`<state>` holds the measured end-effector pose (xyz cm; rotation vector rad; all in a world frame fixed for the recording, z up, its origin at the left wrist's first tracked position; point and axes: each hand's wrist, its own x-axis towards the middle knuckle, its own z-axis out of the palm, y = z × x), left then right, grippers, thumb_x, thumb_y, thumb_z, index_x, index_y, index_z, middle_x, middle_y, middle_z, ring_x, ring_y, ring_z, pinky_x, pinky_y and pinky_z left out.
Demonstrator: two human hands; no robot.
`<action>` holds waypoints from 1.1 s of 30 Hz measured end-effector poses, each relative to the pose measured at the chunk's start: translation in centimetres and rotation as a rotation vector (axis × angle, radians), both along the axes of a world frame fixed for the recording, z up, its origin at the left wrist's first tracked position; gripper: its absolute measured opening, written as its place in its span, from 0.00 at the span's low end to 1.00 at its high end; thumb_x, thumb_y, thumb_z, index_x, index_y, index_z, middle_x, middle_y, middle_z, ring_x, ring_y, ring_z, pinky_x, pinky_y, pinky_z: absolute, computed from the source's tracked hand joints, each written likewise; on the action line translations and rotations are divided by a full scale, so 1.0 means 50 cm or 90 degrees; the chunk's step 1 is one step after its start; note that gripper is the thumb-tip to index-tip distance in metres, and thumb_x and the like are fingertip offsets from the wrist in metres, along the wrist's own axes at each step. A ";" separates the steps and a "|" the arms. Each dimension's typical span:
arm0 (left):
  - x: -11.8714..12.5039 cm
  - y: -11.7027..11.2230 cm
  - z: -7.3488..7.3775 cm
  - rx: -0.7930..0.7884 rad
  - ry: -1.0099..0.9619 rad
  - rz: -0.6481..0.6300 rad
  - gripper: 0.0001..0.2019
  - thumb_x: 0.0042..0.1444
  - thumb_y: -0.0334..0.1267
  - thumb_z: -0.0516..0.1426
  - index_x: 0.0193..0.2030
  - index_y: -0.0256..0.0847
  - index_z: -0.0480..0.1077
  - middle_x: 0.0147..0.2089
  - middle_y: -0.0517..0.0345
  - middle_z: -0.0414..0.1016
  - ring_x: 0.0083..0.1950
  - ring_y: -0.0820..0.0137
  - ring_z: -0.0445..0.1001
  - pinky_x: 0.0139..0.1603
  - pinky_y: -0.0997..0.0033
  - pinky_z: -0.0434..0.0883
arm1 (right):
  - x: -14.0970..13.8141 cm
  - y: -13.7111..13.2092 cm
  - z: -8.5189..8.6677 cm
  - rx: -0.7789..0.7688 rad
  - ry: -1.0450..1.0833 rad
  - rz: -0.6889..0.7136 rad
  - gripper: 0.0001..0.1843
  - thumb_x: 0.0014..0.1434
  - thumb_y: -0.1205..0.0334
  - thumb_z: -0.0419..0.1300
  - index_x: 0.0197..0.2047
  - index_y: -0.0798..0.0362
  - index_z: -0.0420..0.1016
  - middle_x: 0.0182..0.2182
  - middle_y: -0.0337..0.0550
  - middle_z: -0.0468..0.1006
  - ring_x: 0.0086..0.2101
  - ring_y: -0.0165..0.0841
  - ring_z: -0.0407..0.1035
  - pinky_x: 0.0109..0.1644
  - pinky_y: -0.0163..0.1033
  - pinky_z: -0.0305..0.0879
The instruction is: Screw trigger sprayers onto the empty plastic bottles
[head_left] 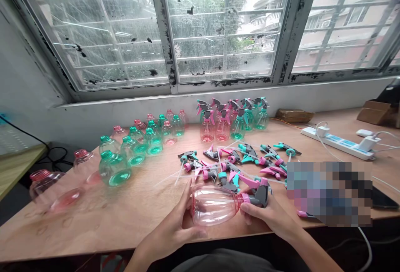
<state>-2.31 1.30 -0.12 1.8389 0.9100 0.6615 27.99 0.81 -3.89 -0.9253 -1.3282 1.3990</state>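
While both hands (175, 224) (270, 215) clamp a pink bottle (214, 205), sprayers (233, 163) litter the window-side table (125, 215).

wooden table (131, 205) | far left: empty bottles (137, 147) | far centre: capped sprayers (231, 120) | centre: loose trigger heads (237, 161) | far right: power strip (339, 143)

Empty bottles (125, 155) left, spray heads (237, 163) right, on table (131, 209).

A wide window (218, 26) with peeling white frames and horizontal bars spans the back, its panes smeared. Daylight comes through it. Outside stand what seem to be pinkish apartment blocks (343, 9). Below the sill runs a pale wall (78, 122). A plywood table (125, 218) fills the foreground, and another desk (15, 163) stands at left.
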 end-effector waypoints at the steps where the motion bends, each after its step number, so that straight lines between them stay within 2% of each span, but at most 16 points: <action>1: 0.000 0.001 0.002 -0.005 -0.005 -0.005 0.54 0.62 0.38 0.65 0.80 0.55 0.30 0.84 0.53 0.36 0.82 0.49 0.38 0.80 0.43 0.41 | -0.001 0.000 0.002 -0.001 0.003 0.004 0.20 0.60 0.48 0.72 0.44 0.52 0.73 0.19 0.32 0.77 0.21 0.31 0.71 0.30 0.38 0.68; 4: 0.001 0.003 0.006 -0.020 -0.020 -0.031 0.49 0.61 0.40 0.66 0.80 0.56 0.39 0.83 0.52 0.42 0.80 0.46 0.47 0.79 0.43 0.51 | -0.005 -0.001 0.008 -0.013 0.012 0.008 0.20 0.60 0.47 0.72 0.42 0.52 0.72 0.18 0.30 0.74 0.19 0.28 0.66 0.27 0.35 0.65; 6: 0.001 0.005 0.003 -0.027 -0.037 -0.041 0.48 0.62 0.40 0.66 0.80 0.57 0.41 0.83 0.51 0.41 0.79 0.46 0.51 0.77 0.44 0.56 | -0.005 0.000 0.007 -0.014 0.017 0.009 0.20 0.60 0.47 0.72 0.42 0.52 0.72 0.19 0.31 0.75 0.20 0.28 0.67 0.27 0.35 0.64; 10: -0.002 0.007 -0.008 0.000 -0.060 -0.034 0.45 0.66 0.38 0.62 0.79 0.60 0.37 0.84 0.55 0.35 0.81 0.53 0.46 0.79 0.49 0.50 | -0.004 0.003 -0.001 -0.016 0.024 0.011 0.19 0.60 0.48 0.72 0.43 0.52 0.73 0.20 0.32 0.77 0.21 0.29 0.69 0.29 0.36 0.65; 14: 0.001 0.007 -0.011 -0.031 -0.068 -0.047 0.52 0.63 0.39 0.66 0.79 0.62 0.32 0.84 0.55 0.29 0.82 0.52 0.43 0.79 0.47 0.48 | -0.004 0.003 0.000 -0.015 0.020 0.015 0.20 0.59 0.47 0.72 0.43 0.52 0.73 0.20 0.33 0.77 0.22 0.30 0.69 0.30 0.37 0.66; 16: 0.004 0.007 -0.007 -0.045 -0.080 -0.053 0.53 0.62 0.41 0.66 0.79 0.60 0.30 0.84 0.55 0.29 0.82 0.52 0.39 0.80 0.47 0.47 | -0.004 0.003 0.004 -0.013 0.008 0.013 0.21 0.59 0.47 0.73 0.43 0.52 0.73 0.20 0.33 0.76 0.21 0.30 0.68 0.30 0.38 0.66; 20: 0.007 0.006 0.001 -0.041 -0.073 -0.055 0.48 0.65 0.42 0.64 0.79 0.60 0.35 0.84 0.58 0.32 0.83 0.55 0.38 0.80 0.49 0.44 | -0.005 0.002 0.010 -0.009 -0.010 -0.006 0.22 0.58 0.46 0.73 0.43 0.52 0.73 0.18 0.30 0.73 0.19 0.29 0.65 0.28 0.36 0.63; 24: 0.002 0.006 -0.006 -0.018 -0.072 -0.036 0.48 0.65 0.41 0.64 0.79 0.62 0.35 0.84 0.57 0.35 0.81 0.52 0.46 0.80 0.49 0.49 | -0.004 0.002 0.010 -0.006 -0.014 -0.011 0.22 0.58 0.44 0.72 0.42 0.52 0.73 0.17 0.30 0.72 0.19 0.28 0.65 0.27 0.36 0.63; 29: -0.002 0.004 -0.021 -0.025 -0.066 -0.030 0.43 0.71 0.40 0.57 0.79 0.64 0.30 0.84 0.55 0.35 0.75 0.55 0.61 0.76 0.50 0.58 | -0.003 -0.001 0.009 -0.008 -0.040 -0.006 0.22 0.58 0.46 0.73 0.44 0.53 0.75 0.18 0.31 0.74 0.21 0.30 0.67 0.30 0.37 0.65; 33: 0.001 0.002 -0.016 -0.054 -0.076 -0.031 0.52 0.67 0.38 0.62 0.77 0.67 0.23 0.84 0.53 0.33 0.71 0.56 0.66 0.74 0.50 0.62 | -0.003 -0.001 0.013 -0.010 -0.038 0.007 0.21 0.57 0.47 0.73 0.44 0.52 0.75 0.19 0.31 0.74 0.22 0.31 0.67 0.30 0.38 0.67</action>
